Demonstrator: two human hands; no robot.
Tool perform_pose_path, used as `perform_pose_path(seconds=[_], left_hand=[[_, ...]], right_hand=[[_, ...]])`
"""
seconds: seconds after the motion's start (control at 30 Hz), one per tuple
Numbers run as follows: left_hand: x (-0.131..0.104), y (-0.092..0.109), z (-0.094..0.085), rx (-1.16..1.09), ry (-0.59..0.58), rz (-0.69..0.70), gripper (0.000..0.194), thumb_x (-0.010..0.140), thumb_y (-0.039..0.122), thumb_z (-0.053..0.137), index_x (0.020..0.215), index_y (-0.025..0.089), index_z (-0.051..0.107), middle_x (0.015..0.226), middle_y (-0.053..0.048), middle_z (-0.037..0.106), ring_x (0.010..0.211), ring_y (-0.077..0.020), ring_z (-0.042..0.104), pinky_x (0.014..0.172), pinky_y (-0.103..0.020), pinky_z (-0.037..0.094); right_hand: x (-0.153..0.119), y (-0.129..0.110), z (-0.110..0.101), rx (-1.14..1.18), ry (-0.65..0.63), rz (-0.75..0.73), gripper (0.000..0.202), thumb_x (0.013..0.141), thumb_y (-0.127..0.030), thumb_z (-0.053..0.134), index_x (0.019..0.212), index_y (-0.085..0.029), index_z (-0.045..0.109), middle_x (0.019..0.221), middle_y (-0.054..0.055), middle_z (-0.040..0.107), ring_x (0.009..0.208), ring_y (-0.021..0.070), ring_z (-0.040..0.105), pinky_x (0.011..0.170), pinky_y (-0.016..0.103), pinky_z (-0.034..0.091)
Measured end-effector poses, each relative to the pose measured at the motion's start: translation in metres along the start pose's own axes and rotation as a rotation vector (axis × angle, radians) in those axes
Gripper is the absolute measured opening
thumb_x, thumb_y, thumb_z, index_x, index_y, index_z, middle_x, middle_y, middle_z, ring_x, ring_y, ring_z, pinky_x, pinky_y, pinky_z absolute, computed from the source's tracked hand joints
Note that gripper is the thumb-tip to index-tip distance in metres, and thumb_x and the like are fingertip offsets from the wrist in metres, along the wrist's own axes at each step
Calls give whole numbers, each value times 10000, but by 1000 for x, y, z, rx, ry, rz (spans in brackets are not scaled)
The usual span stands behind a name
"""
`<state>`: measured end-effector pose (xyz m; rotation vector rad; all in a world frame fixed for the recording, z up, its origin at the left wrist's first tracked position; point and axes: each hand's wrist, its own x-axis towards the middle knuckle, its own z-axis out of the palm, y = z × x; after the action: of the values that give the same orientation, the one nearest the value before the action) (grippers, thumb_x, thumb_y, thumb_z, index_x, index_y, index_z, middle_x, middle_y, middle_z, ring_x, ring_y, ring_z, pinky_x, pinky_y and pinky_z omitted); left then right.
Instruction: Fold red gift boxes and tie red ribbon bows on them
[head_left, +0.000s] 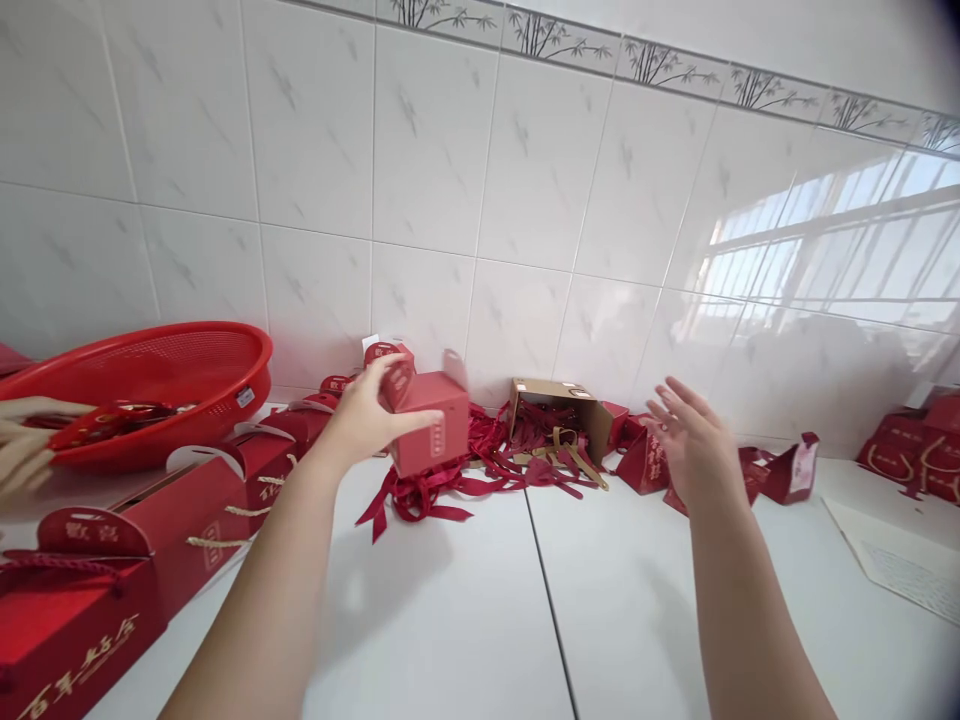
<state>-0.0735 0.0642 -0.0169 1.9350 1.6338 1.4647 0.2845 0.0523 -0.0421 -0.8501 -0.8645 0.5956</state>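
My left hand (pixel 375 405) grips a red paper gift box (pixel 431 420) from its left side, holding it above the white table (pixel 435 630). One rounded flap of that box sticks up at its top right. Behind and below it lies a heap of dark red ribbons (pixel 427 495). On the right, my right hand (pixel 686 440) is raised with its fingers spread and nothing in it. Small red boxes (pixel 643 462) stand behind and beside the right hand.
An open cardboard box (pixel 596 425) spills ribbons near the tiled wall (pixel 525 180). Larger red boxes (pixel 199 520) line the left side. Another person's hand (pixel 34 440) is at a red plastic basket (pixel 259 360). Red gift boxes (pixel 904 450) and a white keyboard-like object (pixel 900 560) sit at right.
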Motion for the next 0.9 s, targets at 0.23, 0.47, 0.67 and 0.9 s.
perform_pose_path(seconds=[0.23, 0.47, 0.67, 0.9], left_hand=[[-47, 65, 1, -262, -356, 320, 946, 545, 415, 848, 1360, 398, 369, 1386, -39, 476, 1198, -294, 535, 926, -406, 533], [-61, 83, 16, -512, -205, 250, 614, 755, 432, 705, 1274, 312, 400, 1326, -77, 523, 1181, -274, 554, 871, -397, 567], [-71, 93, 38, -348, -163, 139, 1122, 544, 495, 830, 1434, 312, 172, 1380, -161, 430, 1198, -358, 513, 875, -488, 545], [-43, 67, 7, -330, 65, 122, 685, 584, 462, 812, 1162, 282, 493, 1120, -59, 600, 968, -277, 634, 778, -417, 573]], right_hand=[[-75, -30, 49, -373, -990, -284, 1114, 606, -455, 818, 1487, -375, 140, 1558, 35, 227, 1411, 292, 264, 1104, 513, 329], [-102, -24, 78, -349, -452, -400, 859, 687, -390, 752, 1422, -365, 310, 1388, 94, 391, 1244, 329, 462, 936, 531, 499], [-117, -2, 89, -551, -300, -529, 913, 621, -347, 787, 1408, -308, 327, 1374, 149, 264, 1276, 376, 379, 954, 588, 449], [-94, -5, 81, -435, -702, -411, 939, 731, -422, 730, 1479, -338, 169, 1297, 90, 512, 1105, 248, 566, 915, 441, 509]])
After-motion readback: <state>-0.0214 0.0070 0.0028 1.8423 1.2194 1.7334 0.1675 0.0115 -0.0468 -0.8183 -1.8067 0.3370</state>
